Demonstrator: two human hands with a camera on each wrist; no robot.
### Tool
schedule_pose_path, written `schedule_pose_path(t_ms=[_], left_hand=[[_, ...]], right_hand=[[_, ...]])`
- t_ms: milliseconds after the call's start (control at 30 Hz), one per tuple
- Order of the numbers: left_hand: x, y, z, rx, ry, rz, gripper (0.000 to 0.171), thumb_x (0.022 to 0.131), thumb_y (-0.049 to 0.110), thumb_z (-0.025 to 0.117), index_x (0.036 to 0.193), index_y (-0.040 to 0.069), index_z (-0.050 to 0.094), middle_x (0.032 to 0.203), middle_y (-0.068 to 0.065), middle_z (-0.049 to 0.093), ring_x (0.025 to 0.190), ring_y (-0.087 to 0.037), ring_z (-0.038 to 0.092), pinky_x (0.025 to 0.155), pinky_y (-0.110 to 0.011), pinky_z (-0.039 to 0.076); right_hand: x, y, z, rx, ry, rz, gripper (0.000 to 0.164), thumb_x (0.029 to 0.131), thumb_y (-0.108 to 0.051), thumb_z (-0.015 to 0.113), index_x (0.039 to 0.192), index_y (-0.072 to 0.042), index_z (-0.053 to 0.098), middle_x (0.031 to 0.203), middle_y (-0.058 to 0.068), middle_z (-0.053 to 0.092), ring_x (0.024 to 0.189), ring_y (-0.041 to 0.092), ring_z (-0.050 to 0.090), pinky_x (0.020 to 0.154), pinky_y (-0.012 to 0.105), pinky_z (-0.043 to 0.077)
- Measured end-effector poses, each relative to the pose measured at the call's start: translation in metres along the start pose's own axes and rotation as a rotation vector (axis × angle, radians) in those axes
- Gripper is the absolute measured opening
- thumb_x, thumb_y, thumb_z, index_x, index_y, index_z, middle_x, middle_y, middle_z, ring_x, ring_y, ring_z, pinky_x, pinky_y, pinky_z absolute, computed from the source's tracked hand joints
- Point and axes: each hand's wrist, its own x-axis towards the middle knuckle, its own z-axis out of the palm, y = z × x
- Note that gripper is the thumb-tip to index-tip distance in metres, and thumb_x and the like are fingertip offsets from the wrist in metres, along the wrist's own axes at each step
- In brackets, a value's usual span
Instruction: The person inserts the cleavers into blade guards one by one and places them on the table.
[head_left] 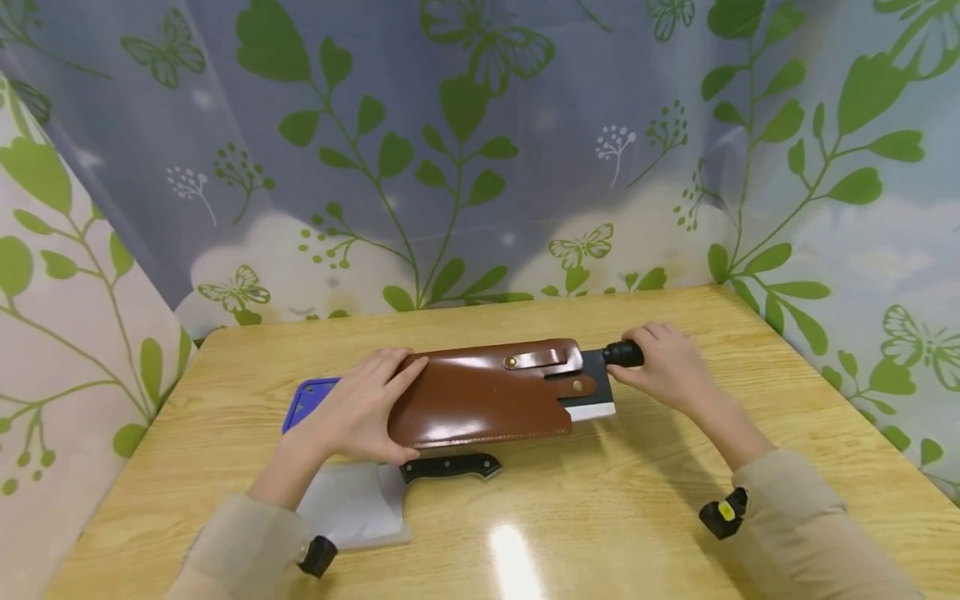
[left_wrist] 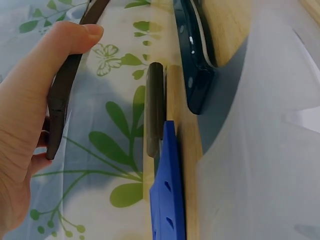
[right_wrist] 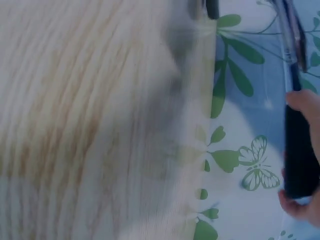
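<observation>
A cleaver (head_left: pixel 592 410) sits most of the way inside a brown leather sheath (head_left: pixel 480 396), with a strip of dark blade and bright edge showing at the sheath's right end. My left hand (head_left: pixel 367 408) grips the closed left end of the sheath, thumb along the lower edge and fingers over the top. With the right hand (head_left: pixel 667 367) I hold the cleaver's black handle (head_left: pixel 624 353). In the left wrist view the sheath (left_wrist: pixel 65 95) shows edge-on, raised above the table. A strap with a snap lies across the sheath's face near its mouth.
Below the sheath, a second cleaver with a black riveted handle (head_left: pixel 450 467) lies in a translucent white cover (head_left: pixel 352 504). Behind my left hand is a blue cover (head_left: pixel 306 402); beside it in the left wrist view is a dark handle (left_wrist: pixel 155 107). Patterned curtains surround the wooden table (head_left: pixel 600 525).
</observation>
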Motion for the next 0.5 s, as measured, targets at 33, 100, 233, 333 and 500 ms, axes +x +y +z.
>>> schedule_pose_path(t_ms=[33, 100, 233, 333, 500], left_hand=[[0.000, 0.000, 0.000, 0.004, 0.003, 0.001, 0.110, 0.057, 0.061, 0.072, 0.142, 0.003, 0.033, 0.135, -0.022, 0.038, 0.125, -0.037, 0.036, 0.105, -0.049, 0.027], [0.000, -0.001, 0.000, 0.018, 0.003, 0.007, 0.110, 0.057, 0.062, 0.071, 0.142, 0.003, 0.034, 0.134, -0.022, 0.039, 0.124, -0.037, 0.037, 0.106, -0.048, 0.027], [-0.002, 0.000, 0.002, 0.021, -0.003, 0.016, 0.108, 0.057, 0.063, 0.070, 0.140, 0.002, 0.037, 0.132, -0.022, 0.041, 0.123, -0.037, 0.038, 0.105, -0.047, 0.028], [-0.003, 0.000, 0.002, 0.010, 0.006, 0.017, 0.108, 0.057, 0.062, 0.071, 0.140, 0.002, 0.037, 0.133, -0.022, 0.041, 0.123, -0.038, 0.038, 0.104, -0.048, 0.028], [-0.001, 0.002, 0.000, -0.004, 0.038, 0.020, 0.108, 0.057, 0.061, 0.071, 0.141, 0.003, 0.035, 0.134, -0.022, 0.039, 0.124, -0.038, 0.038, 0.105, -0.049, 0.028]], right_hand=[[0.000, 0.001, 0.001, 0.039, -0.009, -0.014, 0.039, 0.074, -0.029, 0.077, 0.099, -0.001, 0.063, 0.094, 0.015, 0.059, 0.084, 0.032, 0.053, 0.069, 0.047, 0.042], [0.000, 0.005, 0.002, 0.116, -0.034, -0.067, 0.038, 0.074, -0.020, 0.078, 0.101, 0.000, 0.063, 0.094, 0.015, 0.057, 0.083, 0.031, 0.052, 0.068, 0.045, 0.044], [-0.005, 0.013, 0.006, 0.175, -0.048, -0.206, 0.038, 0.071, -0.009, 0.079, 0.103, 0.001, 0.061, 0.094, 0.012, 0.056, 0.083, 0.028, 0.053, 0.069, 0.044, 0.046], [-0.007, 0.016, 0.008, 0.186, -0.009, -0.280, 0.038, 0.071, -0.008, 0.079, 0.104, 0.001, 0.061, 0.095, 0.012, 0.057, 0.085, 0.027, 0.053, 0.069, 0.043, 0.046], [-0.004, 0.012, 0.006, 0.203, 0.032, -0.306, 0.040, 0.070, -0.008, 0.079, 0.106, 0.001, 0.063, 0.097, 0.012, 0.060, 0.086, 0.027, 0.055, 0.067, 0.041, 0.046]])
